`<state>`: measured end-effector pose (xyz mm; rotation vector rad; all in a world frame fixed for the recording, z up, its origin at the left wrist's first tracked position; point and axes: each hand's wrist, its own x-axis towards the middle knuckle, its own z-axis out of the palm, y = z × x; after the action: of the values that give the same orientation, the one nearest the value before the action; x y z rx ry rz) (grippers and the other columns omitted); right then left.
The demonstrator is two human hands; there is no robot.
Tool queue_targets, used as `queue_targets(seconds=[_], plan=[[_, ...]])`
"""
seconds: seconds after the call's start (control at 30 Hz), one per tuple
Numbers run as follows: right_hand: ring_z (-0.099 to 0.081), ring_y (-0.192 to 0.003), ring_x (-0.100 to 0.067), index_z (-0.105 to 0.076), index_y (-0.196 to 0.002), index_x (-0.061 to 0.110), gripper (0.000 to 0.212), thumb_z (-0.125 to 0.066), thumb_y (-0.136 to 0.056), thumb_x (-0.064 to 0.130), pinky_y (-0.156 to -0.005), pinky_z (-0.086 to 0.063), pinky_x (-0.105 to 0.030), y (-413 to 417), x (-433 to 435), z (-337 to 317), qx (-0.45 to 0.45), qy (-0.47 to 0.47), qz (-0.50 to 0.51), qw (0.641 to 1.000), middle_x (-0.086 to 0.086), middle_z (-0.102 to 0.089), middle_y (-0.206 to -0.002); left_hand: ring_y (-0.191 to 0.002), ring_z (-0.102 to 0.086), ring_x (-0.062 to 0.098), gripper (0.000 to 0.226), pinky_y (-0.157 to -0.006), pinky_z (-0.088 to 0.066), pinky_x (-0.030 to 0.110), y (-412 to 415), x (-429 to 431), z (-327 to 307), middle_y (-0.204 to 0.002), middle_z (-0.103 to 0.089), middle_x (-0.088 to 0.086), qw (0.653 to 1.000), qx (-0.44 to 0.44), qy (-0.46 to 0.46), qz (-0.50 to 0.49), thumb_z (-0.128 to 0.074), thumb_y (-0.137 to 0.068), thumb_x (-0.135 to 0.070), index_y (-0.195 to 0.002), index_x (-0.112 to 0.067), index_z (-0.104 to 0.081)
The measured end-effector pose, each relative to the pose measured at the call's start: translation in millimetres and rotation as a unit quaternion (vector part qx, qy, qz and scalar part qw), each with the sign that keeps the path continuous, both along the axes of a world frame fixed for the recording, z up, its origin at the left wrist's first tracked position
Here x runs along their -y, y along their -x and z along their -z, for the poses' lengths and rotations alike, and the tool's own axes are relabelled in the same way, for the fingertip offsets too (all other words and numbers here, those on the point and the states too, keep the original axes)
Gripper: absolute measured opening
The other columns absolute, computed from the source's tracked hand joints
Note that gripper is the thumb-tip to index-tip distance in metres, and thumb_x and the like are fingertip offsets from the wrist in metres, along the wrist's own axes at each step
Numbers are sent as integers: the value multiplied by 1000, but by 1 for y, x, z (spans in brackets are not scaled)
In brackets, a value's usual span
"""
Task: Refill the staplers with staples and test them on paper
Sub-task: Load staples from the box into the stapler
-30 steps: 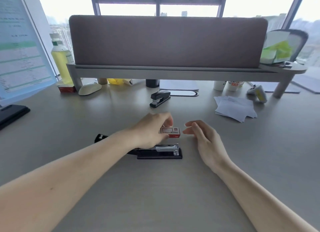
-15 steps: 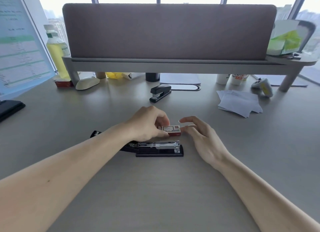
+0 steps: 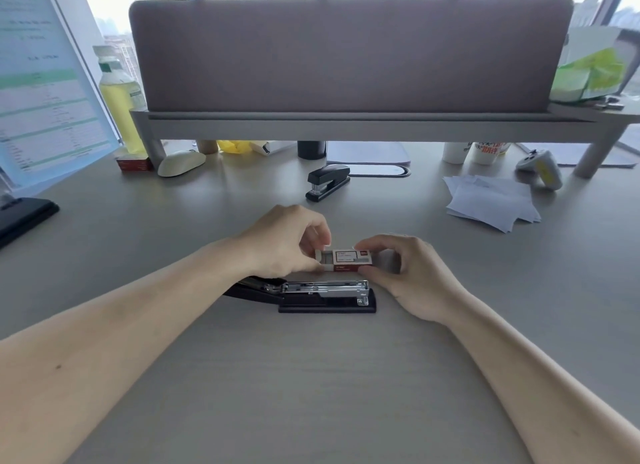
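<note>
While both hands pinch the staple box (image 3: 346, 260), left hand (image 3: 287, 245) on tray, right hand (image 3: 408, 273) on sleeve, the opened stapler (image 3: 325, 294) lies just nearer the person, long axis left-right.

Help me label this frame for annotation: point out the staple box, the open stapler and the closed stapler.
staple box (image 3: 351, 259), head view, on its printed top face.
open stapler (image 3: 325, 289), head view, on the bare metal staple channel.
closed stapler (image 3: 329, 175), head view, on its black top cover.
</note>
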<state>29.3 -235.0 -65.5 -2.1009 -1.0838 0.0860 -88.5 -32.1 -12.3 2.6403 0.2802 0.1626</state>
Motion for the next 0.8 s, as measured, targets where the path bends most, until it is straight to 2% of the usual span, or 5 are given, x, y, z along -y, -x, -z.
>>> queue_targets(seconds=[0.07,0.13,0.27,0.47,0.8], plan=[[-59,-83,16,-78,-110,33,21,-81,-90,27,-75,-37,-5,-2,2,2,-5,-8,-1,1000,26,-71,-93,-82,-75,6,34,-83,-60,29,3,-5,-2,-88,-77,-11,1000,-5,3,-4,-93,-72,-19,-95,-27,-69],[-58,-84,16,-78,-109,34,21,-81,-90,26,-74,-36,-1,-3,2,4,1,-12,0,1000,26,-71,-93,-81,-75,3,35,-83,-60,29,5,-7,-3,-87,-78,-11,1000,-5,11,-2,-93,-72,-20,-94,-28,-68],[-60,-90,11,-78,-109,34,21,-81,-90,28,-76,-37,-1,-3,2,4,0,-12,-1,1000,18,-75,-99,-81,-75,2,32,-84,-61,30,7,-9,-3,-89,-78,-12,1000,0,23,3,-93,-72,-27,-93,-27,-69],[-61,-86,10,-77,-109,34,20,-80,-90,27,-73,-37,-1,-3,1,5,-2,-12,-1,1000,18,-74,-95,-85,-75,3,12,-89,-60,35,12,-15,-6,-88,-78,-12,1000,-7,16,3,-85,-81,-20,-88,-24,-75],[-62,-97,-5,-77,-109,34,20,-79,-91,26,-82,-38,-4,-3,2,3,3,-9,-12,1000,19,-74,-101,-87,-73,5,16,-87,-59,30,10,-4,-8,-90,-80,-12,999,-24,-47,-13,-76,-83,-19,-94,-28,-82]])
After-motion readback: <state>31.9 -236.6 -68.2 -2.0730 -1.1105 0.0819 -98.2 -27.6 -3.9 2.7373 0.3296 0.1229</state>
